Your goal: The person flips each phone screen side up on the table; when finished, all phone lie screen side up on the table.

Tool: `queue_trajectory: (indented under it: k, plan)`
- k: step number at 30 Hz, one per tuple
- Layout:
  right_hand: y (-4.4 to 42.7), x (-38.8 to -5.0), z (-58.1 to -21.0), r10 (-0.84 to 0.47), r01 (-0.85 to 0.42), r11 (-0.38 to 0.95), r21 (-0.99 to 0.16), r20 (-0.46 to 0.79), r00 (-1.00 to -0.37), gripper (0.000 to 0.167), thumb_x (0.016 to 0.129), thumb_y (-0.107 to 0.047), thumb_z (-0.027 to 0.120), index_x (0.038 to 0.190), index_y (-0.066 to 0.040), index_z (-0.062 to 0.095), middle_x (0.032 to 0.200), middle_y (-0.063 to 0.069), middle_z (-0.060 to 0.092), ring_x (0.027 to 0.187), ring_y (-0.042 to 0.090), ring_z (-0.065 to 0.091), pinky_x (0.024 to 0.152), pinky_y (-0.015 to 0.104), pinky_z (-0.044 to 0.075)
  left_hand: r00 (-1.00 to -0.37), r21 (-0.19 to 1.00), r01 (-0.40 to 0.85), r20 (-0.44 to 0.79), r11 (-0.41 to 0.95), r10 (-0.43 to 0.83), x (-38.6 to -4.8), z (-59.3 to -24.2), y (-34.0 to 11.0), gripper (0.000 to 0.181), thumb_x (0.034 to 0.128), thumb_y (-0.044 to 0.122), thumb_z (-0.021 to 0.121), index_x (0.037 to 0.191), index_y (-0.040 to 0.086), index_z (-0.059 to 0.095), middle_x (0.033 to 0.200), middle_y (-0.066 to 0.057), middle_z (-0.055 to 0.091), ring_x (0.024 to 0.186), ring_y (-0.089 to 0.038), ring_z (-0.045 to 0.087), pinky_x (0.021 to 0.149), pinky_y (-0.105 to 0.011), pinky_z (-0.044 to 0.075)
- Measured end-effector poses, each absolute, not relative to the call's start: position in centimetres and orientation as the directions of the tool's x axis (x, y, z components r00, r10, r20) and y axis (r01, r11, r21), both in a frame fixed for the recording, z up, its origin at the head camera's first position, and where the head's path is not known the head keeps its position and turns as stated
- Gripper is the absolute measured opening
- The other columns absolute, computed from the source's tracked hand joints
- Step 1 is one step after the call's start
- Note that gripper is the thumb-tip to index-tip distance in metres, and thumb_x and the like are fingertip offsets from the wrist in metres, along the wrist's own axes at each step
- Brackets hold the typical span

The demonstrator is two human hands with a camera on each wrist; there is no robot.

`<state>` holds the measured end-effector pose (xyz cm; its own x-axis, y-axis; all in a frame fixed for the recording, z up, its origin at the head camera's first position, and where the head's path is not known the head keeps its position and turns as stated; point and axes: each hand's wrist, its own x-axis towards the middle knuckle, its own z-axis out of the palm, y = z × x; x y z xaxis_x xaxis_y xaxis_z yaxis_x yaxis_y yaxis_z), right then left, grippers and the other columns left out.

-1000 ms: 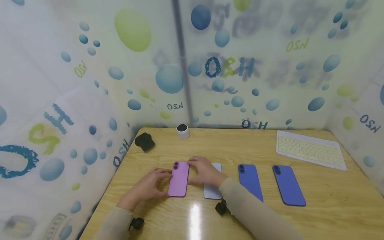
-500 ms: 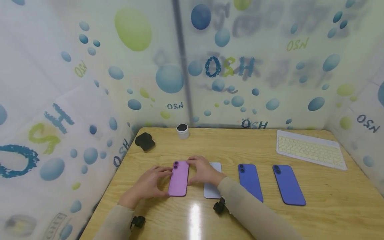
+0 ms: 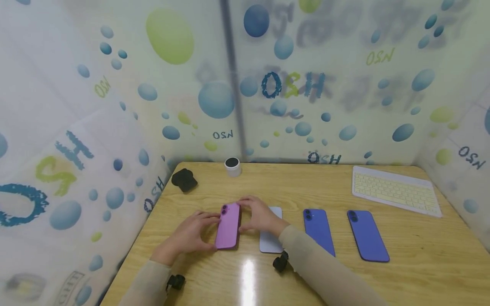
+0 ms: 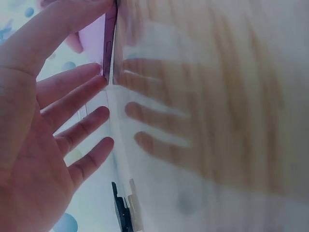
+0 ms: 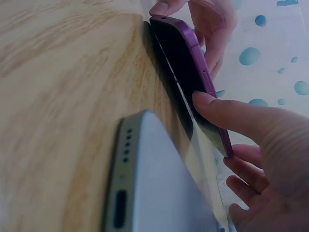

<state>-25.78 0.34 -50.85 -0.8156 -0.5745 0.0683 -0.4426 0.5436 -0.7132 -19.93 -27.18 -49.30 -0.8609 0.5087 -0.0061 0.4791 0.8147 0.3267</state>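
Observation:
A pink smartphone [image 3: 228, 226], camera side up, lies between my hands in the head view, its right long edge raised off the table. Thumb and fingertips of my left hand [image 3: 190, 233] hold it along the left side, the thumb at the near corner. My right hand [image 3: 261, 216] pinches the far right corner and right edge. The right wrist view shows the phone's dark screen [image 5: 179, 58] tilted above the tabletop, with the right thumb against its edge. Partly hidden under my right hand and wrist is a pale smartphone [image 3: 269, 243] lying flat.
Two blue smartphones [image 3: 319, 229] lie to the right, one partly behind my sleeve. A white keyboard [image 3: 396, 191] sits at the back right. Along the back left are a black flat object [image 3: 184, 180] and a small white cylinder with a dark top [image 3: 232, 167]. Patterned curtains surround the table.
The pink smartphone's right edge has come up off the table, tilting it toward the left. My right hand has risen slightly with it. My left hand stays nearly where it was.

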Motion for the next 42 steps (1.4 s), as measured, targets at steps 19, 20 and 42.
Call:
queue_trajectory:
  k: [19,20,42]
  plan:
    - [0.3,-25.8,-49.8,-0.572,-0.454,0.494,-0.742,0.116,-0.812,0.091,0.072,-0.038,0.095,0.151,-0.016,0.055,0.156,0.008,0.049,0.145,0.033,0.045,0.12,0.052,0.036,-0.868,0.496,0.451,0.047,0.742,0.495,-19.8,-48.9,-26.3,0.095,0.0674,0.04,0.096,0.151,0.02,0.054,0.145,0.0,0.062,0.125,-0.02,0.053,0.106,-0.051,0.049]
    - [0.3,-25.8,-49.8,-0.57,-0.451,0.494,-0.743,0.115,-0.814,0.091,0.073,-0.038,0.095,0.151,-0.017,0.054,0.157,0.008,0.049,0.146,0.033,0.045,0.12,0.052,0.035,-0.867,0.501,0.451,0.049,0.739,0.496,-19.8,-48.9,-26.3,0.096,0.0673,0.041,0.096,0.151,0.021,0.054,0.145,0.001,0.062,0.125,-0.02,0.054,0.105,-0.051,0.049]
    - [-0.8,-25.4,-50.0,-0.567,-0.434,0.399,-0.807,0.155,-0.809,0.093,0.073,-0.039,0.094,0.152,-0.014,0.053,0.16,0.012,0.045,0.149,0.033,0.041,0.12,0.056,0.034,-0.814,0.59,0.534,0.166,0.605,0.556,-19.3,-48.7,-26.3,0.101,0.0692,0.041,0.096,0.155,0.022,0.048,0.153,0.0,0.056,0.122,-0.024,0.053,0.095,-0.049,0.053]
